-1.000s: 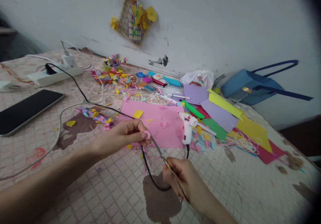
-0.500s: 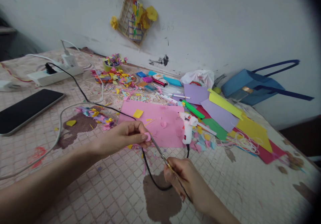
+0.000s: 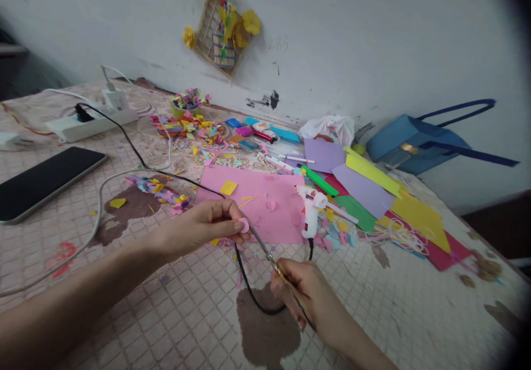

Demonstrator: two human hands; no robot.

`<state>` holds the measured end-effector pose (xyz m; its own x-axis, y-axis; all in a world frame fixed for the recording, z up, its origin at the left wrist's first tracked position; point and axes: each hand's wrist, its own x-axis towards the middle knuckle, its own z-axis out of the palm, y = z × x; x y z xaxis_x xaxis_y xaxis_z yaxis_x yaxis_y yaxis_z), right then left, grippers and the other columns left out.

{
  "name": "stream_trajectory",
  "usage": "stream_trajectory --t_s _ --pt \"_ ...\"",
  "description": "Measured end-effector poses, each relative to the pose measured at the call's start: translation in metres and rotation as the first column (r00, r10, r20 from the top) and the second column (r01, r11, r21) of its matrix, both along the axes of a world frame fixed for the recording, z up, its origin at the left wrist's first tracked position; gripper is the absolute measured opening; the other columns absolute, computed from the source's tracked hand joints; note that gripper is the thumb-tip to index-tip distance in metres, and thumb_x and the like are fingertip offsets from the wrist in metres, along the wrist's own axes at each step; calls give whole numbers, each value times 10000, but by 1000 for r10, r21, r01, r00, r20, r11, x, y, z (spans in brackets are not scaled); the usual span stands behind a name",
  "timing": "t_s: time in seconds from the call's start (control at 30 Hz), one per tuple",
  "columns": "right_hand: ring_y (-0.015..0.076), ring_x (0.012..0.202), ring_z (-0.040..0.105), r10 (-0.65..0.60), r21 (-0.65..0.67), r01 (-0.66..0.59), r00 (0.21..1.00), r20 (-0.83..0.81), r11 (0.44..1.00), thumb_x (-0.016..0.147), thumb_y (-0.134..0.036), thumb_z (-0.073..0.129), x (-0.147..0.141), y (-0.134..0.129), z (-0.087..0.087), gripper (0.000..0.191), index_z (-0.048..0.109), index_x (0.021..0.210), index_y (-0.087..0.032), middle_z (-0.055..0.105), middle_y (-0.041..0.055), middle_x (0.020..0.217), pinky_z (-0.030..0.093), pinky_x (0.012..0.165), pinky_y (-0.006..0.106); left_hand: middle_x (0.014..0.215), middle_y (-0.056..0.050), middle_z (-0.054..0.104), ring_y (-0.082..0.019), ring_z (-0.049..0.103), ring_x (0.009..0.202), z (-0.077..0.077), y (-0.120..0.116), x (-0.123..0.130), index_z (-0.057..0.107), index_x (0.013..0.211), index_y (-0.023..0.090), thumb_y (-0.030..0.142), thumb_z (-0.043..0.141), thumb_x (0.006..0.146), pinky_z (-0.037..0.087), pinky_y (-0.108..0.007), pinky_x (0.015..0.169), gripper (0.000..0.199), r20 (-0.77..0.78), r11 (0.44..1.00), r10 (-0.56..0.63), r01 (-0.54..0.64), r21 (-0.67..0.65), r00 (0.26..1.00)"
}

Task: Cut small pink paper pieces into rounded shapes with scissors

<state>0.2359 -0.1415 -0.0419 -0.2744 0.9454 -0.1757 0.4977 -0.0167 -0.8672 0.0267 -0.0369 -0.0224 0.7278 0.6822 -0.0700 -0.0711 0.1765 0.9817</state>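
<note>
Between the thumb and fingers of my left hand is a small rounded piece of pink paper. My right hand grips a pair of scissors by the handles, which its fingers partly cover. The blades point up and to the left, with their tips at the edge of the pink piece. Beyond both hands lies a larger sheet of pink paper with scraps on it. A white glue gun rests at the sheet's right side, its black cord looping below my hands.
At the left lie a phone and a white power strip with plugged cables. Paper scraps cover the back. Coloured sheets, white string and a blue bag are at the right.
Almost nothing differs. The scissors' handles have shifted very slightly in my right hand; my left hand stays in place with the pink piece.
</note>
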Motion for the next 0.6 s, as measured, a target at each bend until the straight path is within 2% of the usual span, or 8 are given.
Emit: stream_trajectory --t_s 0.2,0.4,0.47,0.53,0.57,0.6 --pt "71 392 306 -38 -43 36 997 -64 998 875 -478 468 1 -2 -4 406 408 594 -190 345 -76 436 226 413 214 663 22 611 -83 556 628 1 -2 1 539 707 141 173 565 842 404 -187 578 141 9 1000 -2 2 -21 1000" --pt "65 390 325 -84 -154 51 973 -215 987 821 -599 465 -3 -3 4 449 493 697 -168 358 -76 475 257 376 185 768 -9 633 -99 582 696 0 -3 1 535 736 147 198 560 847 442 -208 630 125 7 1000 1 -1 -30 1000" --pt "62 369 324 -156 -191 106 950 -270 976 799 -635 456 -5 -1 6 486 507 702 -162 364 -79 453 267 358 180 786 -22 638 -111 591 706 0 -5 2 539 761 147 220 550 853 458 -224 643 118 -51 999 12 -10 42 999" --pt "58 348 332 -231 -209 170 920 -316 963 793 -623 479 -8 2 8 481 536 721 -151 384 -78 436 270 349 176 772 -32 637 -129 597 710 -1 -10 5 543 782 148 247 529 864 474 -243 643 129 -132 981 64 -38 190 989" --pt "55 343 337 -260 -210 195 900 -349 958 796 -593 505 -10 4 8 452 549 736 -147 392 -80 433 273 350 174 775 -38 637 -141 602 723 -3 -13 6 545 796 149 254 513 872 482 -257 647 133 -169 955 107 -54 292 980" --pt "53 342 343 -283 -206 217 877 -389 954 800 -550 537 -12 5 8 409 559 753 -145 398 -82 431 277 355 172 777 -38 635 -146 603 722 -4 -16 7 545 807 152 253 498 879 483 -262 642 133 -195 901 177 -80 426 965"
